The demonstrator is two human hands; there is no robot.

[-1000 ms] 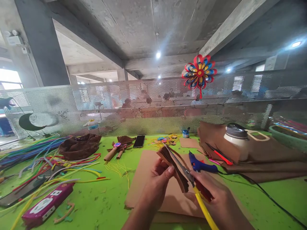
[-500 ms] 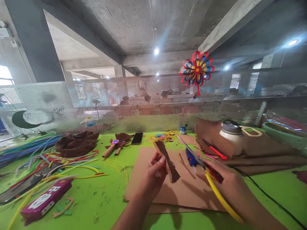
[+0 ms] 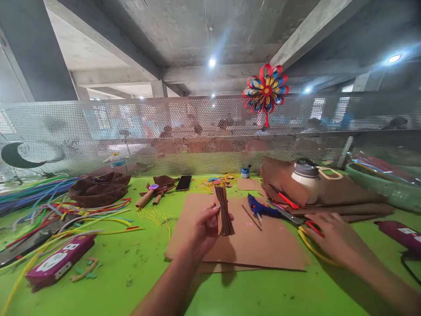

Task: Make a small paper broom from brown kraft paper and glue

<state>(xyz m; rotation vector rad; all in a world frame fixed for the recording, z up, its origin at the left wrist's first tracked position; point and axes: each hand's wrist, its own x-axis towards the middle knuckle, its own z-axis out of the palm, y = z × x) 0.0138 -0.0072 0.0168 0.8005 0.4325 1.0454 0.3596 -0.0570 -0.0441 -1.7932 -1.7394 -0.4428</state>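
Observation:
My left hand (image 3: 208, 224) is closed around a narrow bundle of pleated brown paper (image 3: 224, 213), pinching it at the middle above the brown cardboard (image 3: 263, 245). The folds stand nearly upright, the upper end tilted slightly left. To the right, my right hand (image 3: 329, 235) is low over the green table, its fingers about the handles of a pair of scissors (image 3: 292, 218) with red and yellow grips. The blades point left, beside a blue glue gun (image 3: 263, 207). A thin brown strip (image 3: 251, 217) lies on the cardboard, left of the glue gun.
A pale jug (image 3: 305, 180) and brown paper sheets (image 3: 348, 193) stand at back right, with a red-handled cutter (image 3: 286, 199). Brown paper pieces (image 3: 151, 195), a phone (image 3: 183, 183), a brown cloth bag (image 3: 98, 189) and colourful pipe cleaners (image 3: 49, 188) spread across the left.
My right hand has lowered the scissors from above the cardboard to the table on the right. My left hand has turned the pleated paper more upright. The view has shifted slightly.

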